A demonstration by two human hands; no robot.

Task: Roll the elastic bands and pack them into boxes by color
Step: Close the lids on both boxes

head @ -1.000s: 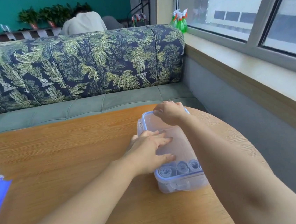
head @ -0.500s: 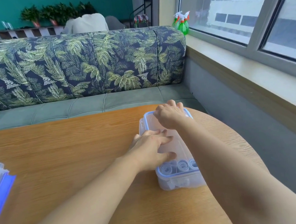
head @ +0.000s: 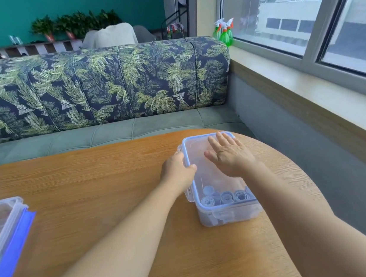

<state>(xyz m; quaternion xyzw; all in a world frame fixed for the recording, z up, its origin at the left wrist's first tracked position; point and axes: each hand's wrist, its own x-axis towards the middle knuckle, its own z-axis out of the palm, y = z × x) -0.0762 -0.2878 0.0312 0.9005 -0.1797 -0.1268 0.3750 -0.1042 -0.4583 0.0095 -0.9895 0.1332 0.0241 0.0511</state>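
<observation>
obs., head view. clear box [head: 228, 217] stands on the wooden table [head: 93, 193], toward the table's far right edge, long axis running away from us. its lid [head: 205, 178], clear with a blue rim, sits on top.

rolled bands [head: 226, 197]: we count a row of pale blue-grey rolls at the near end of the clear box, seen through the lid, coils facing up. the far part of the interior is hidden under the hands, so we cannot tell what it holds.

left hand [head: 176, 170]: at the box's left long side, fingers curled down over the edge, thumb lying on the blue rim. it grips the clear box there.

right hand [head: 229, 156]: laid palm down over the far half of the lid, fingers straight and slightly fanned, tips reaching the far rim (whether the palm presses or only rests, we cannot tell).

surroundings: second box [head: 3, 224] at the table's left edge, clear with a blue clip flap, partly cut off by the frame, well apart from the first. behind the table, a sofa [head: 104, 85] with a leaf-print backrest and grey-green seat. green spray bottles [head: 225, 32] stand on the window sill [head: 308, 89] just beside the sofa's right end. potted plants [head: 75, 23] on a shelf in the background.
</observation>
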